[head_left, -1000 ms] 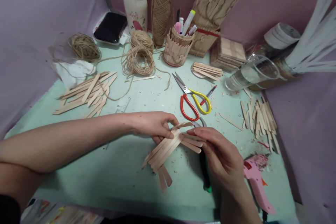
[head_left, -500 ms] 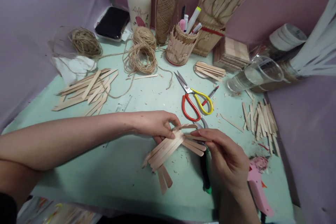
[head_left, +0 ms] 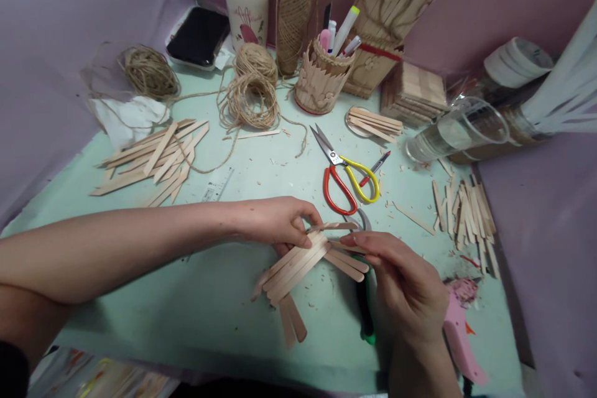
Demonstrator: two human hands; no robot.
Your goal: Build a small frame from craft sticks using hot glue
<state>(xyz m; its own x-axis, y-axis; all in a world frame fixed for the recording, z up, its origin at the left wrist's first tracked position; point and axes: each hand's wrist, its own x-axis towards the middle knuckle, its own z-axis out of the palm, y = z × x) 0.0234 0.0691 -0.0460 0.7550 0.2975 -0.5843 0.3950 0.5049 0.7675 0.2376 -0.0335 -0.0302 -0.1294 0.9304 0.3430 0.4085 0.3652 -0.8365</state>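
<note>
Grips unchanged, steadying judged ongoing | flat pale wooden-stick assembly (head_left: 295,268) held over mint-green desk (head_left: 186,317), 6 o'clock | clamped by left hand (head_left: 275,222); slim wooden stick (head_left: 344,247) pinched by right hand (head_left: 408,280), 2 o'clock

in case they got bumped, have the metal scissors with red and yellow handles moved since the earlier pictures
No; the scissors keep the same place against the round wooden pen holder.

Pale wooden-stick assembly (head_left: 296,270), flat middle sticks side by side, slanted, rounded outer sticks (head_left: 346,263) splayed outward
</note>
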